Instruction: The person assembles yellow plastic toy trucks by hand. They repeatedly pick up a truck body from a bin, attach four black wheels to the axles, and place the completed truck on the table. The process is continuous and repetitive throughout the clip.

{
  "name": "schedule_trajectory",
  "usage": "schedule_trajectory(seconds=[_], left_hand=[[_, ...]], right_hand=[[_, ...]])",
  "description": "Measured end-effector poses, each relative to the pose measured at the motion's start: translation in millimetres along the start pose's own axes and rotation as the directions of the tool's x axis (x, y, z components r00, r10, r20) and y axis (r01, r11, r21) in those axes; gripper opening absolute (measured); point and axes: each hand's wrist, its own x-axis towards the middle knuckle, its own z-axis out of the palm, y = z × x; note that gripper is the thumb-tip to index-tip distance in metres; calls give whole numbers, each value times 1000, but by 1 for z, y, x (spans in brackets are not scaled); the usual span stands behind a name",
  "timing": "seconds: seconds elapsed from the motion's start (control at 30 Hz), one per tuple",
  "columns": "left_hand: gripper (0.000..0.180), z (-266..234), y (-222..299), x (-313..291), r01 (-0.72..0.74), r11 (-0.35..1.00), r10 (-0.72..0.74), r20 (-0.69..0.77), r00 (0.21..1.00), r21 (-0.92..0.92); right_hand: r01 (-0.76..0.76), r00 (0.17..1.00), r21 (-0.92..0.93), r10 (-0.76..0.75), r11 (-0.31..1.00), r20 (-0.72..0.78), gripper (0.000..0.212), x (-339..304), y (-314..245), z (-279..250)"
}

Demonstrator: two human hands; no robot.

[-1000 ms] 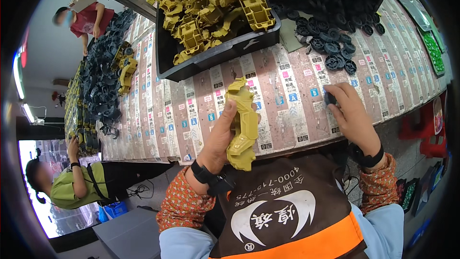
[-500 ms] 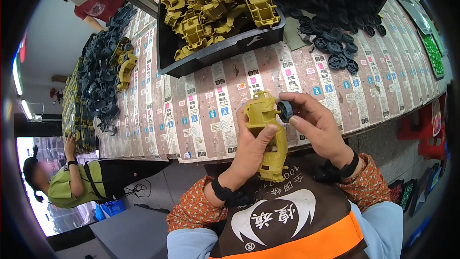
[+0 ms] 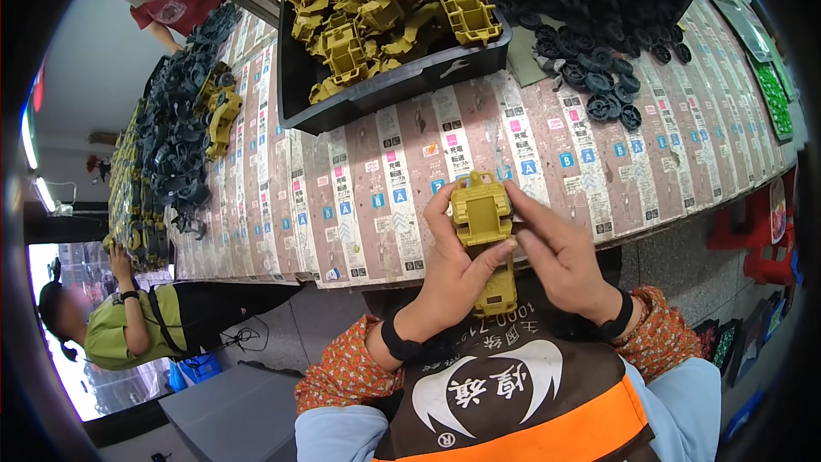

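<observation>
My left hand (image 3: 451,281) is closed around a yellow plastic toy vehicle body (image 3: 483,216), held upright just beyond the table's near edge, its boxy frame facing me. At the body's right side, the fingertips and thumb of my right hand (image 3: 563,263) press in. No wheel shows between them; whatever they pinch is hidden. Across the table, a black bin (image 3: 402,90) is heaped with more yellow vehicle bodies (image 3: 359,8). Dark loose wheels (image 3: 599,85) lie in a pile to its right.
Dark and yellow parts (image 3: 175,137) are piled along the left of the table (image 3: 368,162). A person in green (image 3: 111,329) touches that row; another in red (image 3: 175,8) stands at far left. Red stools (image 3: 770,239) and a green tray (image 3: 771,94) are at right.
My right hand has brought the dark wheel against the vehicle body's right side, where it no longer shows. The body has turned more upright and its frame now faces me.
</observation>
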Motion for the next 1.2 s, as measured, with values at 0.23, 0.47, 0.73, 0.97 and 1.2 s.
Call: schedule_trajectory(seconds=[0.23, 0.47, 0.73, 0.97, 1.2], left_hand=[[83, 5, -9, -1, 6, 1000, -6, -5, 1000, 2], [85, 7, -2, 5, -3, 1000, 3, 38, 999, -5], [37, -31, 11, 23, 397, 596, -432, 138, 891, -698], [40, -40, 23, 20, 401, 564, -486, 102, 868, -722], [58, -49, 11, 10, 359, 513, -388, 162, 907, -780]], right_hand=[[84, 996, -92, -82, 992, 22, 81, -1, 4, 0], [-52, 999, 167, 49, 985, 20, 74, 4, -6, -12], [-154, 920, -831, -230, 535, -318, 28, 57, -7, -141], [27, 914, -987, -403, 160, -40, 22, 77, 19, -148], [39, 997, -788, 30, 615, 72, 17, 67, 2, -141]])
